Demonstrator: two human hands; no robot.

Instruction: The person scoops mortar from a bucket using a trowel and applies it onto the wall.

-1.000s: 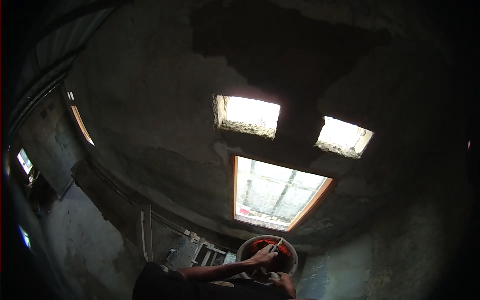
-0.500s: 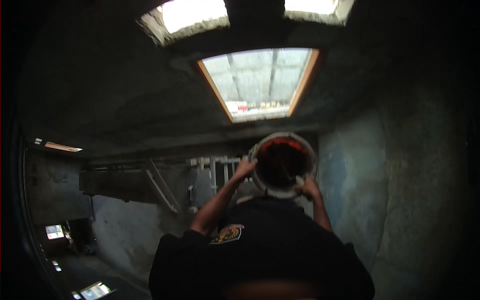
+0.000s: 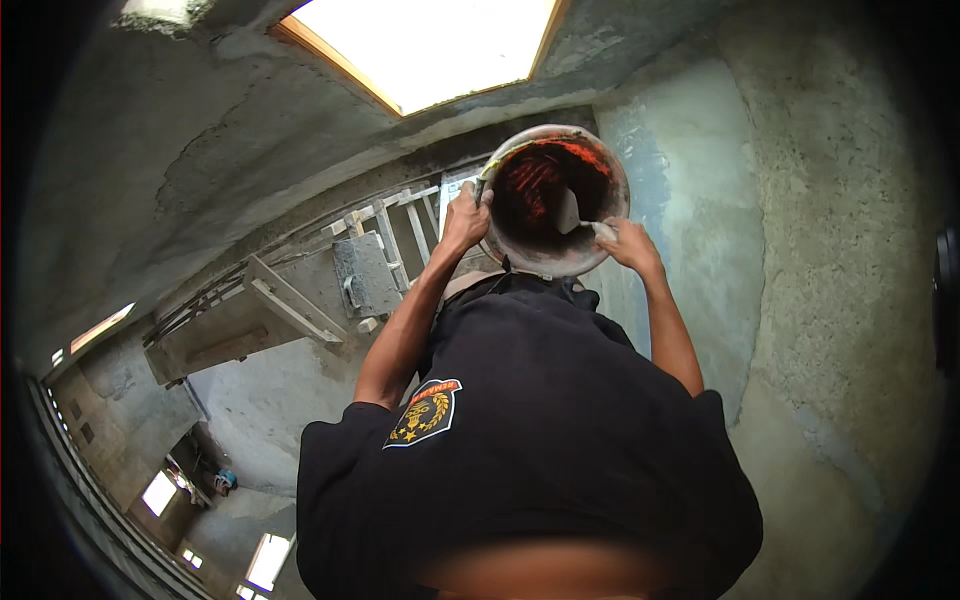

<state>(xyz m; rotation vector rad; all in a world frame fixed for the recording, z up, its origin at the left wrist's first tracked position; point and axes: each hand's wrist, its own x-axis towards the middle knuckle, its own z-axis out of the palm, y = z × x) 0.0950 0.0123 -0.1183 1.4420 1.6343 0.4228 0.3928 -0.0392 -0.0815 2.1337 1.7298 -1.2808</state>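
A round bucket [image 3: 555,266] with red-stained, dark insides is held up in front of my dark shirt. My left hand [image 3: 466,218] is closed at its left rim, round a slim dark-handled tool [image 3: 482,183] whose far end is too small to make out clearly. A trowel [image 3: 567,211] hangs inside the bucket, its flat blade angled downward. The trowel's pale handle is gripped by my right hand [image 3: 625,242] at the bucket's right side.
Below on the left are wooden rails like a ladder [image 3: 416,225], a grey board with a handle [image 3: 368,272] and long planks [image 3: 215,340]. A bright wood-framed window [image 3: 420,50] is ahead. A plastered wall [image 3: 820,250] rises at the right.
My view has tilted down, so the window moved up in the picture. My hands went from close together over the bucket to either side of it, and the bucket now sits higher in view.
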